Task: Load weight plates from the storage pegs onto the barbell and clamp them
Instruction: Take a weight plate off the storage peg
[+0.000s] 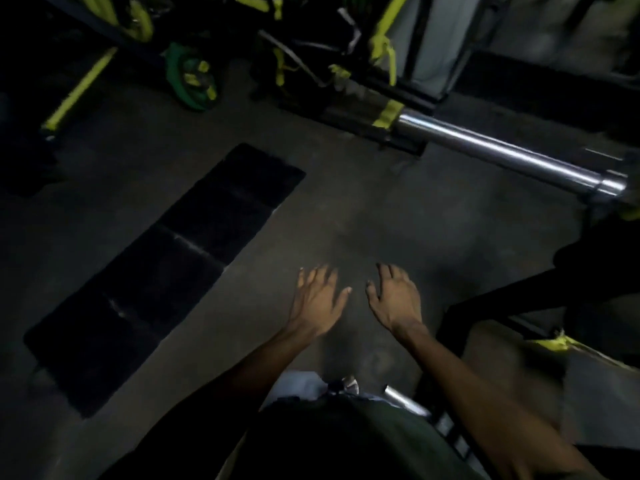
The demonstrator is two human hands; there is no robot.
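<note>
Head view showed both hands, left [317, 299] and right [394, 297], spread empty over the floor [346, 209], the barbell [502, 150] sleeve bare, green plate [188, 76] unloaded.

The shiny chrome barbell sleeve [502, 152] runs diagonally across the upper right, bare metal with nothing loaded on it, and its inner end has a band of yellow-green tape around it. Over at the top left of centre there's a green round weight plate [188, 79] with yellow-green markings, sitting low by the dark rack, pretty blurry.
</note>
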